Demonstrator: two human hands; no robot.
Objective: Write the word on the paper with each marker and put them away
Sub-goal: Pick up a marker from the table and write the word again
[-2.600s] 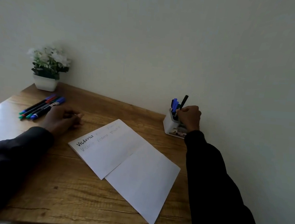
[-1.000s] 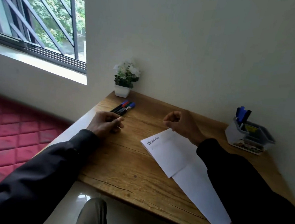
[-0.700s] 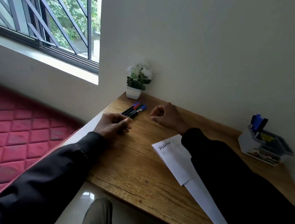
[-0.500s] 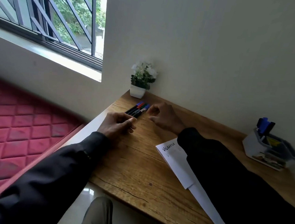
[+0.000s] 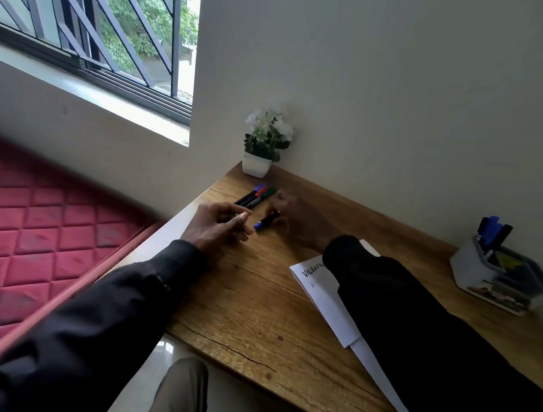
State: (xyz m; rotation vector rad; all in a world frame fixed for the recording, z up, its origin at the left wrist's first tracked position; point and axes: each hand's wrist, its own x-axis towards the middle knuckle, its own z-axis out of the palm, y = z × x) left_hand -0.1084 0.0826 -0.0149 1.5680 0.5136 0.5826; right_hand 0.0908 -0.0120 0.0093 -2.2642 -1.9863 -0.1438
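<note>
Blue marker (image 5: 265, 222) now in right hand (image 5: 298, 219)

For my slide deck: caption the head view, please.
Right hand grips a blue-capped marker at the wooden desk; left hand rests nearby.

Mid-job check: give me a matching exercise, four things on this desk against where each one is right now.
Things:
1. flower pot
2. blue-capped marker
3. paper
4. white holder

Places:
A. partly under the right sleeve
B. far corner of the desk, against the wall
C. right side of the desk, with markers standing in it
D. pinched by the right hand

Pairs: 1-B, 2-D, 3-A, 4-C.
</note>
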